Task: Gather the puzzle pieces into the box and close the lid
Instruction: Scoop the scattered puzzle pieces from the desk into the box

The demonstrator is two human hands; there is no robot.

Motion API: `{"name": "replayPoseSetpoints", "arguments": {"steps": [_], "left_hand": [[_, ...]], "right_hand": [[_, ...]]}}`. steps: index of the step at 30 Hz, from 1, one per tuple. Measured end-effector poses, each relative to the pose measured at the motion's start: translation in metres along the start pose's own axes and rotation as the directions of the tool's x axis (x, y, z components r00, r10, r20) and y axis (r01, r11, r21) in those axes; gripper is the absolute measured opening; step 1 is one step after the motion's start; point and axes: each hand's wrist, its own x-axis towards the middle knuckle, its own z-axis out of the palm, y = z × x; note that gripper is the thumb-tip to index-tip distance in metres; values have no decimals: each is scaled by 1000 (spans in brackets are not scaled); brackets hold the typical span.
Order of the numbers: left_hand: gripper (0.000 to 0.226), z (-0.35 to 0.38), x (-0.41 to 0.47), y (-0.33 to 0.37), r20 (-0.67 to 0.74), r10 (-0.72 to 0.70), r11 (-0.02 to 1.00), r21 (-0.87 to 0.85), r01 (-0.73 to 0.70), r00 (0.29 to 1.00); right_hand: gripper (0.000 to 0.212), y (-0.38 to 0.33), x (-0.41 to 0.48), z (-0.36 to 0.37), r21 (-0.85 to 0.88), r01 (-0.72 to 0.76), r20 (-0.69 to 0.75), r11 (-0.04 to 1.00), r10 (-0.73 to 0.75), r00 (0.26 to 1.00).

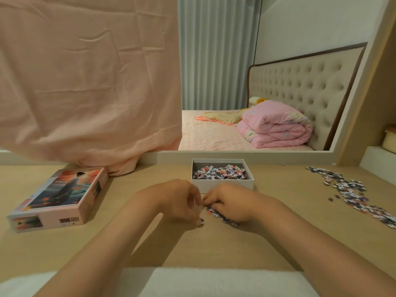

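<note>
Hands meet on the tabletop [128,189], left hand [180,200] and right hand [232,203] curled around loose puzzle pieces [214,212]; the open box [222,186] lies just beyond at twelve o'clock, nearer the right.

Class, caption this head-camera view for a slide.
Left hand and right hand meet over loose puzzle pieces before the open box; its lid lies left, more pieces right.

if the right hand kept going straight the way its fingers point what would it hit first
Most likely the left hand: the right hand points leftward, fingertips nearly meeting it over small loose puzzle pieces. The open white cardboard box sits just behind, seemingly off that line.
</note>
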Motion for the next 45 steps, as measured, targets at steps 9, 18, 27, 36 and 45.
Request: {"name": "replayPoseSetpoints", "arguments": {"steps": [9, 18, 27, 36, 45], "left_hand": [[48, 21, 10, 5, -137, 99, 994, -32, -104, 986], [32, 30, 25, 18, -192, 196, 971, -100, -218, 962], [37, 35, 28, 19, -136, 193, 978, -54, -202, 972], [55, 22, 22, 21, -65, 112, 990, -83, -117, 992], [52, 29, 21, 33, -100, 170, 984, -37, -175, 980]], "right_hand": [[44, 25, -32, -7, 72, -181, -34, 981, 184, 982], [31, 26, -28, 0, 106, -146, -36, 984, 151, 988], [46, 26, -34, 0, 155, -176, -10, 972, 179, 984], [46, 37, -42, -4, 316, -228, -14, 921, 244, 970], [39, 26, -39, 0, 252, -253, -40, 934, 271, 962]]}}
